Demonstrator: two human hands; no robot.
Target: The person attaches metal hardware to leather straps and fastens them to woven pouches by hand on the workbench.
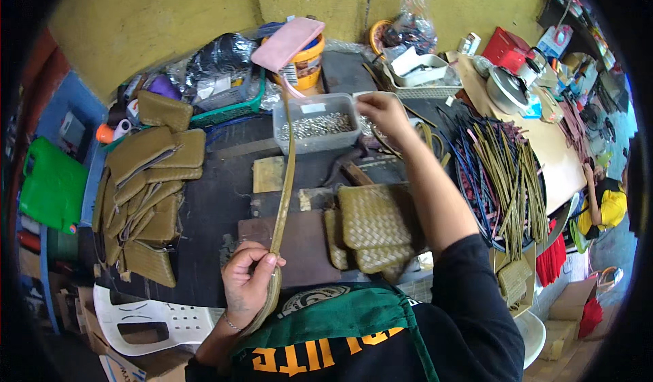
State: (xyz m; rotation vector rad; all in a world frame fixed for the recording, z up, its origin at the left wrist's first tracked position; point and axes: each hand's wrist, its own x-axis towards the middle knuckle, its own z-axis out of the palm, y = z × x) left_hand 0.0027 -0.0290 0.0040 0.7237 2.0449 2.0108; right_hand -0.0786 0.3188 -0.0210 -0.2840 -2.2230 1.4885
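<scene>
A long strap (286, 178) in the left hand (250, 280)

The fingertips of the right hand (386, 115) were hard to see. Its fingers were curled in at the right side of a clear plastic box (316, 144), and I could not tell if they held anything. The left hand was closed, with its thumb and fingers pinching the strap. The low end of the strap went down past the left wrist and got lost by the green apron (360, 314). Its top end was hard to make out.

The strap was flat, thin and olive. It stood up over the dark table (212, 236) and crossed in front of the box's left side. At least 2 woven olive pouches (381, 219) lay near the right arm, bumpy and squarish, with 1 covering most of another. On the left was a heap of olive pouches (146, 161), too mixed up to count. On the right lay many thin strips (507, 178) in olive, blue and pink.

The clear box had lots of tiny shiny metal bits (323, 124) in it. A pink pouch (289, 43) sat on an orange bucket (308, 67) and hid its inside. A green basket (235, 112) held things under shiny plastic.
</scene>
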